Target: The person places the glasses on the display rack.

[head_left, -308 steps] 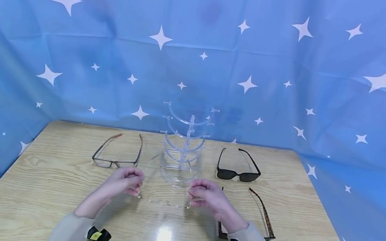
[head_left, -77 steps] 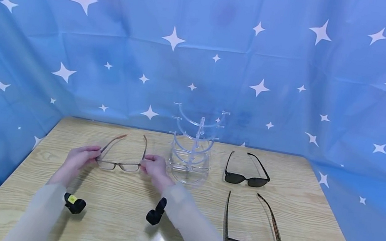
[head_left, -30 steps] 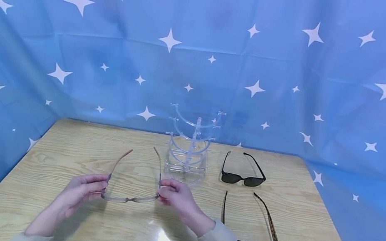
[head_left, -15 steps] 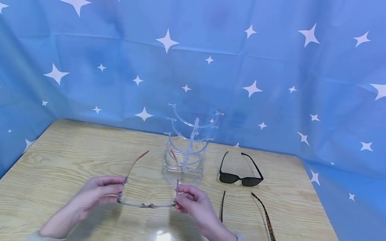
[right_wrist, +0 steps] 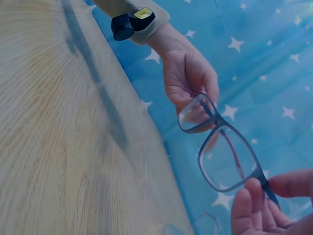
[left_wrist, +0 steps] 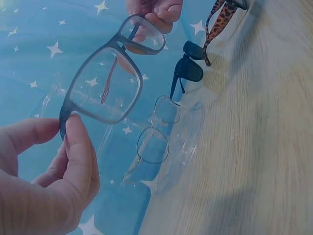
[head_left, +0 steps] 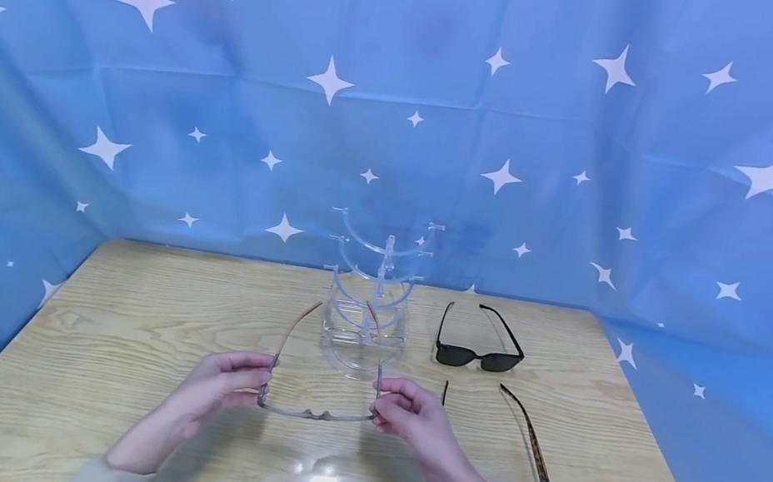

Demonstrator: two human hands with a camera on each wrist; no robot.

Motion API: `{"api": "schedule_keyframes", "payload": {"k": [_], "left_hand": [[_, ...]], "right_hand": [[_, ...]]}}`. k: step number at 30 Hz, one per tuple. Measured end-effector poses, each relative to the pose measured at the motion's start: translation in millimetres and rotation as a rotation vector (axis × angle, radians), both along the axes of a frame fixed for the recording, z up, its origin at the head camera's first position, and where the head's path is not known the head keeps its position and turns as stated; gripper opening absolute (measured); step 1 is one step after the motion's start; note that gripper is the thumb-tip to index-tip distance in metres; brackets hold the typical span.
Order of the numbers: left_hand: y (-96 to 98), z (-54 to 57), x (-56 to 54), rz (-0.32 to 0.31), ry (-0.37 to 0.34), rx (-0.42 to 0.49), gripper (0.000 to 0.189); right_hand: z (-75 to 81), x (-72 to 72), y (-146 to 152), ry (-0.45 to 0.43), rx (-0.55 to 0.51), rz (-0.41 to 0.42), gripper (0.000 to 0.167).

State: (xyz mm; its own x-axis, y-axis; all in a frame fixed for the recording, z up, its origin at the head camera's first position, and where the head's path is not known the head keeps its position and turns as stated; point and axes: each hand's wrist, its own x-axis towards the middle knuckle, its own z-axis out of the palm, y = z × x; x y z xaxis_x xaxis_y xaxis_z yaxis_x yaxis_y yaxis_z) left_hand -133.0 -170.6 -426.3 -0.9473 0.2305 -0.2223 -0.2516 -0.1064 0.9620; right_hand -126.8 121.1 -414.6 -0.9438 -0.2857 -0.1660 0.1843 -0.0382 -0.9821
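Both hands hold a pair of eyeglasses (head_left: 317,415) with a grey frame and reddish-brown temple tips, raised over the table in front of a clear display stand (head_left: 381,277). My left hand (head_left: 223,384) pinches the left hinge corner between thumb and fingers; my right hand (head_left: 414,422) grips the right one the same way. The temples are unfolded and point toward the stand. In the left wrist view, thin-rimmed glasses (left_wrist: 152,125) sit low on the stand. The right wrist view shows the grey frame (right_wrist: 218,118) spanning between both hands.
Black sunglasses (head_left: 455,356) lie unfolded to the right of the stand. Nearer, tortoiseshell glasses (head_left: 535,445) lie partly hidden behind my right hand and forearm. A blue star-patterned cloth (head_left: 414,68) hangs behind the wooden table (head_left: 114,333).
Earlier, both hands held clear thin-framed glasses before the stand; such glasses now sit on its lower part. The grey eyeglasses have been lifted from the table's left side and moved right.
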Motion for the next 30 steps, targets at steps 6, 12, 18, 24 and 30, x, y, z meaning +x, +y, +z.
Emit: {"api": "schedule_keyframes", "payload": {"k": [6,12,18,24,30], "left_hand": [[11.4,1.6,-5.7,-0.011,0.006,0.021,0.043],[23.0,1.1,-13.7,-0.01,0.005,0.05,0.044],[32.3,-1.3,-24.1,0.023,-0.022,0.064,0.041],[40.6,-0.9,-36.8,0.078,-0.03,0.096,0.036],[46.6,2.5,-48.1,0.111,-0.04,0.152,0.037]], "right_hand": [[0.9,-0.8,9,-0.003,0.013,-0.038,0.035],[-0.6,-6.7,18,0.007,0.034,-0.074,0.034],[-1.0,-16.5,22,0.004,0.028,-0.11,0.032],[1.5,-32.4,25,0.007,0.014,-0.131,0.034],[6.3,-48.4,27,-0.001,0.005,-0.155,0.032]]}}
